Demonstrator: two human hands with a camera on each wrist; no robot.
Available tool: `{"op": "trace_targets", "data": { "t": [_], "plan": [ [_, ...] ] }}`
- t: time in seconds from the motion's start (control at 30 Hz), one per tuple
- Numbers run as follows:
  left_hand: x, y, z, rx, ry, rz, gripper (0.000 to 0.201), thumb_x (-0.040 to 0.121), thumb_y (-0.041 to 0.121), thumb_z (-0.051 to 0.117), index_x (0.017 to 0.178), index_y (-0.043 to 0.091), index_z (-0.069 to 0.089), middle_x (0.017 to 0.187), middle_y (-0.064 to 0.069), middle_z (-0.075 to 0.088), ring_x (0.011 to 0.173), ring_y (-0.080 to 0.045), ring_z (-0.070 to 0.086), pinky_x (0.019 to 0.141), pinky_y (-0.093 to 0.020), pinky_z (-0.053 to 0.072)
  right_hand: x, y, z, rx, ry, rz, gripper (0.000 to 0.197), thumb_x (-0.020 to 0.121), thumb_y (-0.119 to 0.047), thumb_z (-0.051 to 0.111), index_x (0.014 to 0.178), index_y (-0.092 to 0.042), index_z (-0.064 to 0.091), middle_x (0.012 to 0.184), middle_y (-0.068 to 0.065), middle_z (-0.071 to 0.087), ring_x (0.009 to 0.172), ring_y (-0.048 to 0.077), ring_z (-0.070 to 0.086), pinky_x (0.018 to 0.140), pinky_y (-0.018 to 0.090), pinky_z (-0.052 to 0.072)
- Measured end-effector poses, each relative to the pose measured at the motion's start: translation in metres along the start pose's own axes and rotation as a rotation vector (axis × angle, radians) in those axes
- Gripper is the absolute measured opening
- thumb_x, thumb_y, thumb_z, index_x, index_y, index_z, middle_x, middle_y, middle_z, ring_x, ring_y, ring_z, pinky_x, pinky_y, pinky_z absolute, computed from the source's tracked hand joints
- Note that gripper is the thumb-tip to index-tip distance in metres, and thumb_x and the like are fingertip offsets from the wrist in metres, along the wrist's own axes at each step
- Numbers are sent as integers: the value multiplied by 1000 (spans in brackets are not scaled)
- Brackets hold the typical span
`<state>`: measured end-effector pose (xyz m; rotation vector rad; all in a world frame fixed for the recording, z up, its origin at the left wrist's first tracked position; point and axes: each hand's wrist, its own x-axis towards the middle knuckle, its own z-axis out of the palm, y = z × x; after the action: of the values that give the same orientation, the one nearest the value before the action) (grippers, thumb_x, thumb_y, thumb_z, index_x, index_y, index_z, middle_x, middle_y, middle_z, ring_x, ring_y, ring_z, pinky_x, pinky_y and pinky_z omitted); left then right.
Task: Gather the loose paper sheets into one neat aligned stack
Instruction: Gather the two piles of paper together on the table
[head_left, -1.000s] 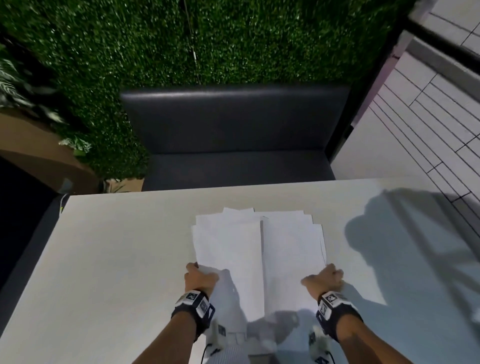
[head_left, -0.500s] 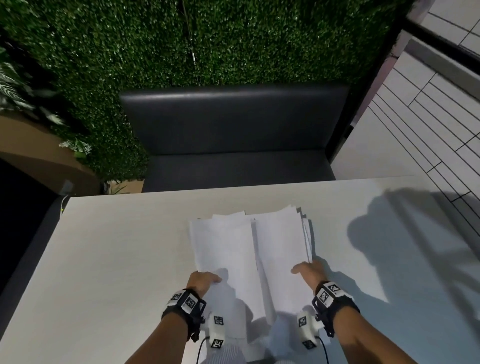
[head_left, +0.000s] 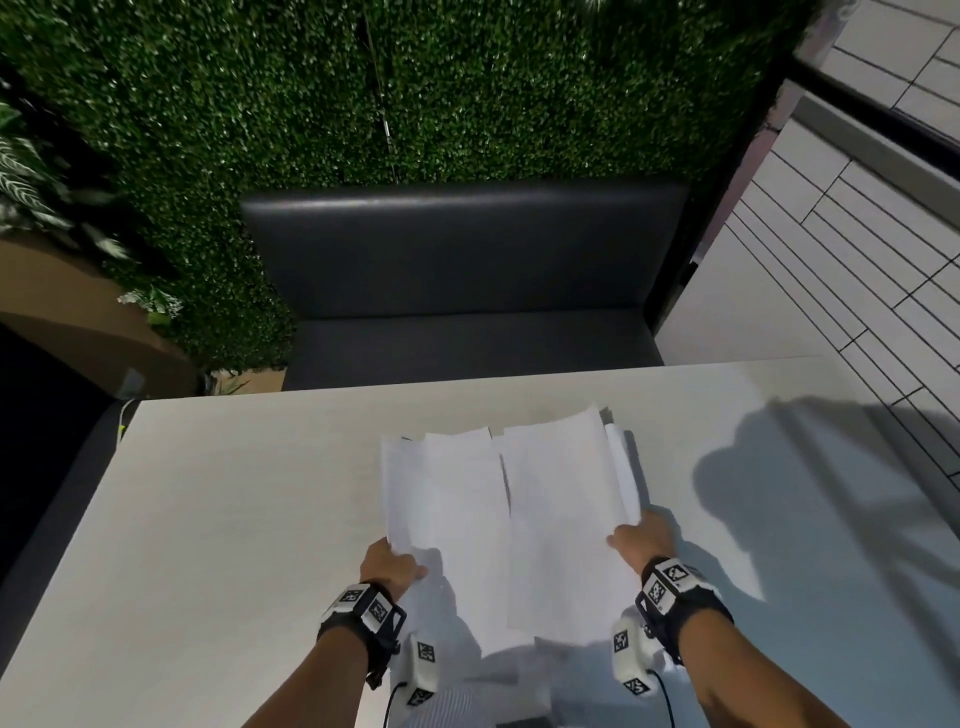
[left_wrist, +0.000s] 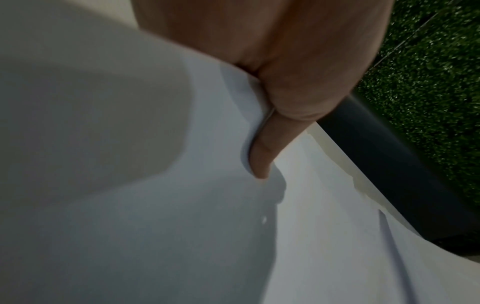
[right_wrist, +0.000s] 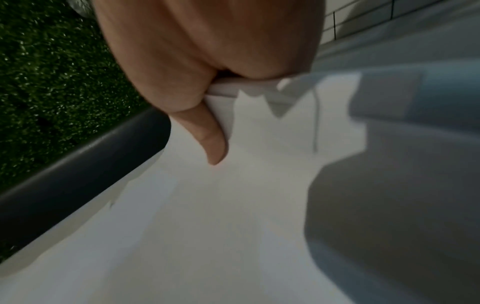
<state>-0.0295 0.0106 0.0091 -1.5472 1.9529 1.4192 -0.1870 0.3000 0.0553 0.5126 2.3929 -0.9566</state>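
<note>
A: Where do the paper sheets (head_left: 506, 525) sit?

B: On the near middle of the table (head_left: 234, 519), with the close ends hanging past the front edge toward the person. The far ends are ragged and stepped, so the sheets aren't squared up.

A: Left hand (head_left: 390, 565)?

B: It pinches the left near corner of the pile. The wrist view shows its thumb (left_wrist: 265, 152) lying on top of the paper; the fingers go underneath and are hidden.

A: Right hand (head_left: 640, 538)?

B: Same on the right edge: thumb (right_wrist: 211, 139) over the top and the layered sheet edges clamped under the palm. The other fingers are out of sight.

A: Why hold it that way?

B: Probably to squeeze both sides inward so the two overlapping halves slide into one pile. The right side already rides up off the table. A tap on the tabletop would likely come next to even the ends.

A: Surface and room?

B: A pale, matte tabletop with hard shadows on its right side. A dark padded bench (head_left: 467, 280) sits behind it, an artificial green hedge wall (head_left: 415, 88) behind that, and pale floor tiles (head_left: 841, 249) to the right.
</note>
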Motion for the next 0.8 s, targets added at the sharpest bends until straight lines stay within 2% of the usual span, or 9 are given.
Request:
{"op": "trace_targets", "data": {
  "t": [0.07, 0.2, 0.33, 0.4, 0.5, 0.57, 0.63, 0.7, 0.8],
  "plan": [
    [-1, 0, -5, 30, 45, 11, 48, 75, -2, 73, 121, -6, 61, 119, -22, 69, 111, -39, 65, 95, -39, 53, -1, -1, -11, 28, 103, -22, 30, 83, 5, 58, 111, 3, 66, 107, 22, 71, 85, 33, 65, 76, 32, 53],
    [-3, -5, -15, 69, 104, 54, 42, 80, -1, 64, 122, -1, 62, 118, -22, 69, 106, -39, 65, 85, -35, 53, -1, -8, -29, 64, 257, -83, 38, 84, -1, 53, 122, -1, 63, 114, 23, 69, 101, 41, 67, 87, 40, 55],
    [-5, -9, -20, 108, 135, 68, 39, 81, 1, 60, 120, 2, 62, 116, -22, 69, 103, -39, 65, 84, -37, 54, -3, -26, -51, 263, 475, -174, 33, 83, -3, 65, 114, 7, 64, 111, 29, 68, 104, 43, 66, 89, 43, 53],
    [-6, -11, -22, 118, 122, 59, 41, 82, 1, 62, 123, 1, 60, 118, -21, 68, 106, -39, 65, 83, -36, 53, 3, -36, -65, 448, 492, -192, 32, 79, -3, 71, 110, 7, 66, 108, 26, 70, 102, 40, 68, 90, 43, 53],
    [-6, -10, -22, 129, 71, 50, 43, 79, 0, 71, 121, 0, 61, 118, -19, 70, 100, -33, 65, 86, -35, 53, 5, -48, -73, 765, 359, -178, 47, 71, -4, 78, 114, 6, 60, 113, 17, 64, 106, 33, 62, 98, 43, 49],
    [-9, -8, -19, 145, 43, 58, 47, 76, 3, 77, 120, 0, 63, 116, -18, 71, 96, -31, 64, 88, -35, 54, 1, -57, -70, 869, 260, -139, 70, 71, -2, 80, 132, 11, 48, 130, 17, 57, 119, 33, 55, 108, 45, 41],
    [-12, -5, -14, 128, 25, 63, 53, 72, 7, 82, 121, 0, 62, 117, -18, 70, 105, -34, 66, 89, -36, 53, -8, -63, -60, 894, 123, -119, 81, 71, -1, 81, 142, 8, 40, 141, 13, 51, 129, 32, 48, 112, 46, 35],
    [-15, -3, -8, 123, 2, 75, 53, 71, 12, 85, 117, 1, 61, 114, -16, 69, 107, -34, 66, 87, -35, 53, -20, -66, -47, 831, -24, -107, 65, 72, 1, 81, 130, 1, 51, 131, 5, 56, 118, 26, 54, 101, 38, 41],
    [-16, 2, -3, 117, -27, 62, 40, 85, 17, 70, 118, -4, 62, 120, -22, 68, 110, -37, 65, 95, -37, 52, -27, -63, -21, 719, -164, -78, 43, 68, 0, 86, 104, -6, 64, 105, 11, 71, 91, 27, 66, 78, 36, 53]
  ]
}}
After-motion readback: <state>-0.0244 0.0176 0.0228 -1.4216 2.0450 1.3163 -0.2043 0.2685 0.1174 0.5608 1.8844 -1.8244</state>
